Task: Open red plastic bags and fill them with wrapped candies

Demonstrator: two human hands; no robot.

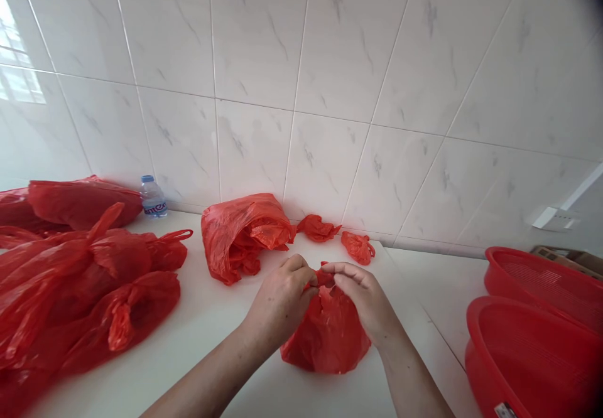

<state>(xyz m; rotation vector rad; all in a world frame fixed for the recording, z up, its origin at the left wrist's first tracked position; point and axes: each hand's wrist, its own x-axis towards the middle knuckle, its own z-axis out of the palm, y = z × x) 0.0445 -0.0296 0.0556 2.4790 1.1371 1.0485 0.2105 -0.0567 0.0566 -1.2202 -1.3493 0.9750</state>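
A filled red plastic bag (326,335) sits on the white counter (211,336) in front of me. My left hand (281,300) and my right hand (363,299) meet at its top, each with fingers pinched shut on the bag's twisted handles. The handles between my fingertips are mostly hidden by my fingers.
Several tied red bags (89,286) are piled at the left. An open red bag (238,235) and two small knotted red bags (318,228) (358,247) lie by the tiled wall. A small water bottle (152,197) stands at the back left. Two red baskets (537,355) sit at the right.
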